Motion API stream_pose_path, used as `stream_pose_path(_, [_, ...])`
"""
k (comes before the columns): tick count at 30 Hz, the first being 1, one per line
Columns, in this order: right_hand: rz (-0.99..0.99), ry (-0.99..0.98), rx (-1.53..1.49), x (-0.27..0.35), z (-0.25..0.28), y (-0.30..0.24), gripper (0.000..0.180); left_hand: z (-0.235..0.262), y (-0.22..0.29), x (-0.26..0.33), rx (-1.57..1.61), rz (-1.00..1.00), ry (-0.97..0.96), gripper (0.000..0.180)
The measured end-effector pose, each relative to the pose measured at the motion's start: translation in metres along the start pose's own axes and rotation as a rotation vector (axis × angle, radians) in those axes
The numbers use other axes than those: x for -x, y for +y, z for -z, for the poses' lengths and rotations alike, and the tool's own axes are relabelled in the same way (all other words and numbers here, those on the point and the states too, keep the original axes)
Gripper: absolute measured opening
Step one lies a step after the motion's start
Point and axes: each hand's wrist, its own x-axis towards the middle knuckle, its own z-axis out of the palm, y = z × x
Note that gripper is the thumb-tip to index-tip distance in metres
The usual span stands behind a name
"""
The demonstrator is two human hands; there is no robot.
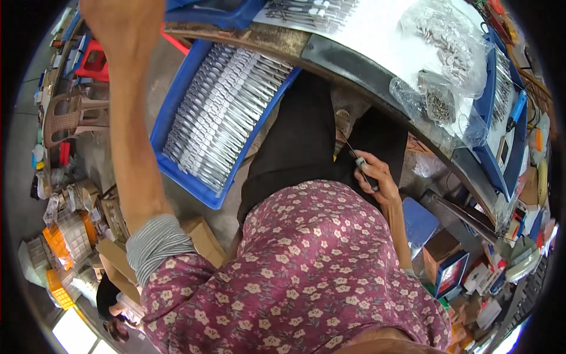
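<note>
My right hand (pixel 375 173) rests on my lap over black trousers, below the table edge. It is shut on a thin metal tool (pixel 355 158) with a dark grip, whose tip points up and left. My left hand (pixel 121 23) is raised high at the upper left, close to the camera, above a blue tray (pixel 177 171) packed with rows of slim metal tools. Its fingers are cut off by the top edge of the picture, so I cannot tell whether it holds anything.
A dark-edged table (pixel 354 62) curves across the top right, with a white sheet, clear bags of small metal parts (pixel 445 41) and more blue trays (pixel 492 159). Boxes crowd the lower right. Plastic stools (pixel 73 115), crates and another person (pixel 112 310) are on the left.
</note>
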Motion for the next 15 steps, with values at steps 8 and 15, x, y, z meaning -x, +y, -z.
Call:
stream_pose_path(8, [0.073, -0.040, 0.069, -0.014, -0.015, 0.008, 0.032, -0.040, -0.011, 0.201, 0.427, 0.799, -0.679, 0.023])
stream_pose_path(15, [0.137, -0.026, 0.107, -0.013, -0.032, 0.009, 0.033, -0.086, -0.046, 0.286, 0.421, 0.894, -0.791, 0.018])
